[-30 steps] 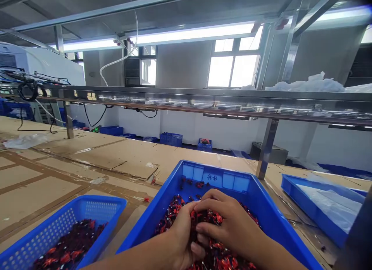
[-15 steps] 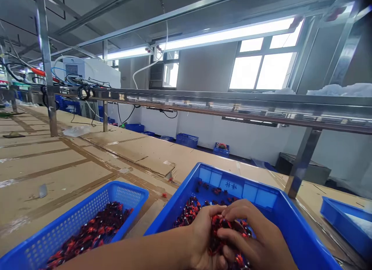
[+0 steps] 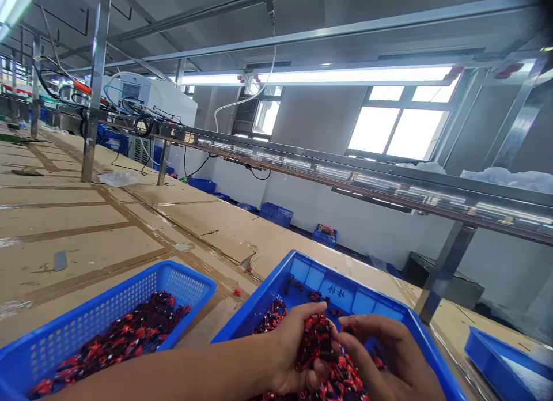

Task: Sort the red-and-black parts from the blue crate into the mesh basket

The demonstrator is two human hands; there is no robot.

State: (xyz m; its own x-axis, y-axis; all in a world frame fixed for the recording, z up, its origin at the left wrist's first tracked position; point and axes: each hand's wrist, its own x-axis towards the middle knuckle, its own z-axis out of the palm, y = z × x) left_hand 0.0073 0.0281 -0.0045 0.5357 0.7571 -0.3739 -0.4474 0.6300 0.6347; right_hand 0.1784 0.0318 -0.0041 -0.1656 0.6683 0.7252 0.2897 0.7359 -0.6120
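Note:
My left hand (image 3: 285, 352) is cupped round a handful of small glossy red and black pieces (image 3: 317, 337), just above a blue plastic tray (image 3: 384, 310). Thumb and forefinger of my right hand (image 3: 397, 355) meet beside that handful, pinching a small dark piece (image 3: 348, 330); its exact kind is too small to make out. More loose red and black pieces (image 3: 345, 378) lie in the tray under both hands. My left forearm passes in front of a perforated blue basket (image 3: 101, 309), which holds a heap of similar pieces (image 3: 133, 332).
The table (image 3: 129, 245) is covered with taped cardboard. A single red piece (image 3: 237, 292) lies between basket and tray. Another blue tray (image 3: 496, 349) stands at the right. A metal post (image 3: 447, 271) supports a rail (image 3: 324, 167) behind the large tray.
My hands have drawn slightly apart, uncovering the handful in my left palm. My right fingers have moved from over the handful to its right side. The view has tilted.

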